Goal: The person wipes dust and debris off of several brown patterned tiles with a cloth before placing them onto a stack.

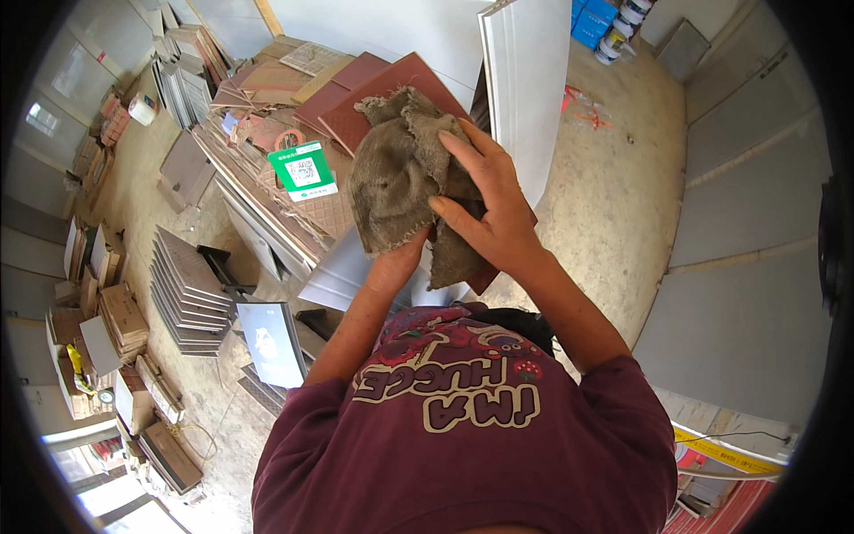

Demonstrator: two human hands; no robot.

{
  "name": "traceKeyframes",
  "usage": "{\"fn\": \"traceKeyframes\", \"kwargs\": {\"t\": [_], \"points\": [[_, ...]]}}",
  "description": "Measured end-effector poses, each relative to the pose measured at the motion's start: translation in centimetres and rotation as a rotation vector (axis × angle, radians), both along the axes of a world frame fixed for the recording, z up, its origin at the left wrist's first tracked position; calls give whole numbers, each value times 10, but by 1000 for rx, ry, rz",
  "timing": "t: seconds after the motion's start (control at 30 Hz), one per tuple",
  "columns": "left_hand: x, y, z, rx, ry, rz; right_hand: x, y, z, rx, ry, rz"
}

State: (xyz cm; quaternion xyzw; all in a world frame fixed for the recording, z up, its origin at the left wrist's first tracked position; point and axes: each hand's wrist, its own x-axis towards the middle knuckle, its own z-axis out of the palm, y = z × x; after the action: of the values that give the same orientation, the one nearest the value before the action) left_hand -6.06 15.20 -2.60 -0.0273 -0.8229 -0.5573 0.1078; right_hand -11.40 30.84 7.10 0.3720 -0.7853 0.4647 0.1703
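A worn, frayed grey-brown rag (396, 182) is bunched up in front of me. My right hand (487, 200) grips its right side, thumb and fingers curved over the cloth. Behind the rag lies a reddish-brown tile (378, 96), its far corner showing above the cloth. The same colour peeks out below, near my right wrist. My left hand (400, 262) reaches under the rag from the near side. Cloth hides its fingers, so I cannot tell how it holds the tile or the rag.
Stacked tiles and boards (267, 214) stand ahead to the left, with a green code card (302, 171) on them. A tall white panel (525, 89) rises behind my right hand. Grey tiles (182, 294) stand in a rack at left. Blue boxes (593, 22) sit far right.
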Motion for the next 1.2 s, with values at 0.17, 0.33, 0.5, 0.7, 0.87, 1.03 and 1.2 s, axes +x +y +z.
{"fn": "traceKeyframes", "kwargs": {"t": [0.17, 0.33, 0.5, 0.7, 0.87, 1.03, 1.2], "points": [[3, 16, 31, 182, 64, -75, -12, -17, 15, 5, 214, 61], [2, 19, 30, 455, 25, -187, -39, -21, 29, 7, 274, -36], [-6, 6, 12, 564, -92, -187, -52, -7, 13, -1, 166, -174], [-8, -4, 1, 832, 33, 100, -13, 16, -11, 114, 76, -50], [-7, -31, 3, 885, 0, 189, -7, 41, -21, 201, 0, -33], [-5, -45, 33, 965, 96, 355, -31, 55, -2, 100, -38, -129], [5, -63, 44, 1037, 204, 313, -62, 45, 41, 58, 186, -127]]}}
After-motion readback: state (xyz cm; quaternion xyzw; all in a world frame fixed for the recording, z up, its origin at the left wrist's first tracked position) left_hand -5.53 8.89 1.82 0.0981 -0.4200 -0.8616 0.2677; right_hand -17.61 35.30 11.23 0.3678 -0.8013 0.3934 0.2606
